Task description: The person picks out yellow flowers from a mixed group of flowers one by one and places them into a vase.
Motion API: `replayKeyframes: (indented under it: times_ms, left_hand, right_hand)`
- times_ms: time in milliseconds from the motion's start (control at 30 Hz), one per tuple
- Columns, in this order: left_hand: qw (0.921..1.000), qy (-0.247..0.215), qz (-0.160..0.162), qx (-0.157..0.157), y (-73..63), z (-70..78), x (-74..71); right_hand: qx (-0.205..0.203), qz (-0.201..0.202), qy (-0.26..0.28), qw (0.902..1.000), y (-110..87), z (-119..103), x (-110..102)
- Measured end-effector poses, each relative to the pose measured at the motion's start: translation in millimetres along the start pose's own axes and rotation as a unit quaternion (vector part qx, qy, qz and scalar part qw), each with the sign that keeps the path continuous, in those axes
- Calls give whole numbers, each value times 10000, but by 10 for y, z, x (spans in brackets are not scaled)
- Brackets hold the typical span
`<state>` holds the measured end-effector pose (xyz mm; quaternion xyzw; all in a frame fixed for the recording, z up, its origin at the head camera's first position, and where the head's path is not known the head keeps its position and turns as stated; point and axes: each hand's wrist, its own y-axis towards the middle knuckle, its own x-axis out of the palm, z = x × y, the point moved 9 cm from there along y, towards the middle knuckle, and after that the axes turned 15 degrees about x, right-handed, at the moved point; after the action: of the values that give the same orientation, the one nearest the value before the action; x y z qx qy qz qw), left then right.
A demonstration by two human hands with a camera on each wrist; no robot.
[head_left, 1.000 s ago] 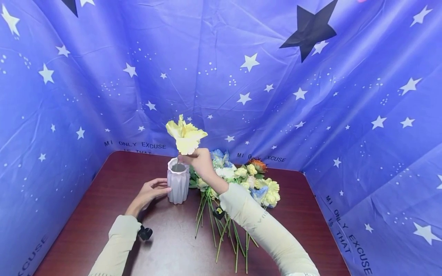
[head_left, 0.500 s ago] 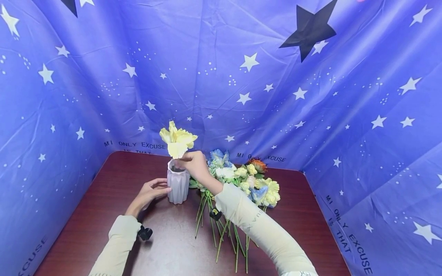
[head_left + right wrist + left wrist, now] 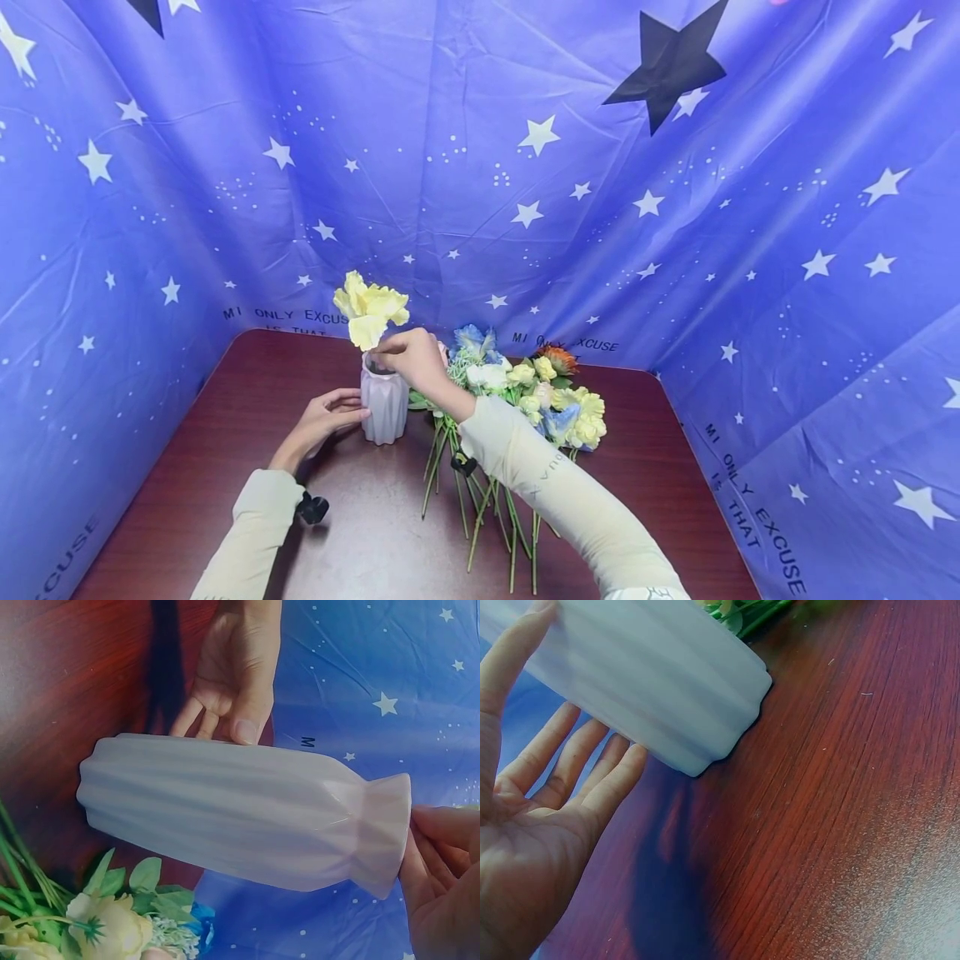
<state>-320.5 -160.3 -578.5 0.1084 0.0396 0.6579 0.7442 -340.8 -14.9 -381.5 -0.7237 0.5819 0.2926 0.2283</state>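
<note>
A pale ribbed vase stands upright on the table. My left hand steadies its left side; in the left wrist view, extended fingers and the thumb touch the vase wall without wrapping round it. Over the mouth, my right hand pinches a yellow flower just under its bloom. The stem's lower part is hidden in the vase. From the right wrist view, the right fingertips are right at the vase rim, and the bloom is out of sight.
Right of the vase lies a pile of artificial flowers, yellow, white, blue and orange, with green stems pointing toward the front. The dark red table is enclosed by blue star-printed cloth.
My right hand has lowered the yellow flower toward the vase and shifted it left, so the bloom sits closer above the mouth. The left hand and vase stay in place.
</note>
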Motion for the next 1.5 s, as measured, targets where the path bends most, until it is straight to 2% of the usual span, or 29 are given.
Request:
replayKeyframes:
  times_ms: [367,867,1067,1300,1500]
  left_hand:
    - [10000,-9,-36,-86,-20,19,2]
    - [9999,27,-44,-91,-9,21,8]
    - [9999,-33,-46,-84,-13,21,10]
    - [9999,119,-56,-14,-10,0,-2]
    - [9993,364,-62,6,-8,-12,-13]
  right_hand:
    - [269,-66,-504,9983,6,-59,47]
    - [-76,119,-1363,9906,-19,-131,104]
    - [19,115,-1340,9909,-22,-133,104]
    - [337,346,-1575,9863,-21,-102,76]
    - [122,457,-1578,9863,-37,-121,75]
